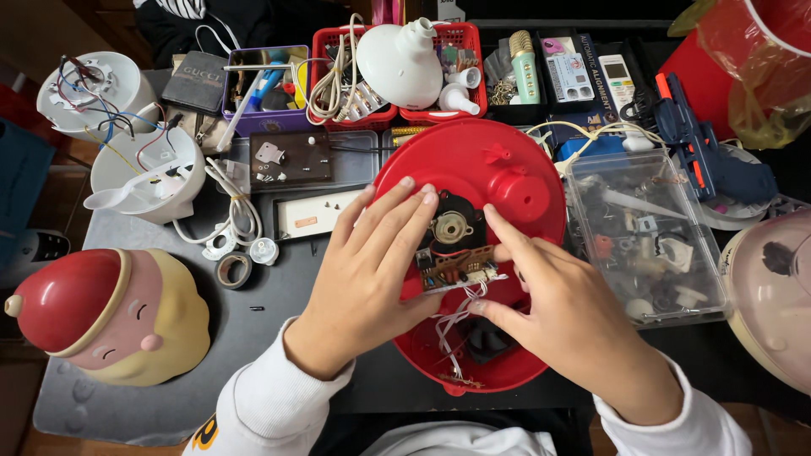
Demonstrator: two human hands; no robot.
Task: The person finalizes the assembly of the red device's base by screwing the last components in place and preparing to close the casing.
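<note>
the left hand (372, 270) is lying flat with fingers spread on the red round housing (498, 169) in the middle of the table, while the right hand (566, 312) is pinching the small circuit board (456, 268) at its edge, white wires (452, 325) trailing below. just right a clear plastic parts box (642, 236) is sitting; a santa-shaped lamp (110, 317) is lying at left, and red baskets (460, 38) are standing farther back.

Your left hand (365, 270) hides the left part of the round red plastic housing (498, 169), and your right hand (566, 312) covers its lower right. The pale pink domed shell (773, 291) is cut off by the right edge. The parts in the clear plastic box (646, 241) are too small to tell.
</note>
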